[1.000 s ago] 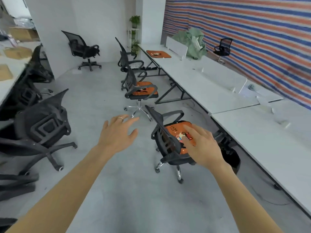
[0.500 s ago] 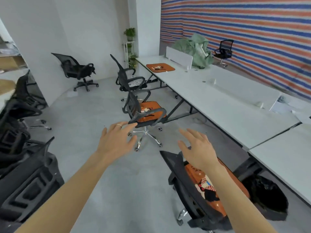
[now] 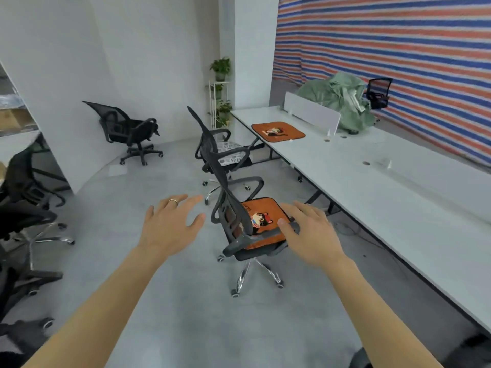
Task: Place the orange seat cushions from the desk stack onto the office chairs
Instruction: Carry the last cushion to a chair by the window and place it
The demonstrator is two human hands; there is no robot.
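Orange cushion flat on near chair, second cushion on desk

A cushion is laid on the near chair, just left of the desk. A second chair is set behind it. A second cushion is laid on the desk's far end, before a divider. More chairs are lined at far left.

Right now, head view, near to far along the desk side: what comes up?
right hand, orange cushion on nearest chair, chair with white patterned cushion, orange cushion on desk, green cover heap
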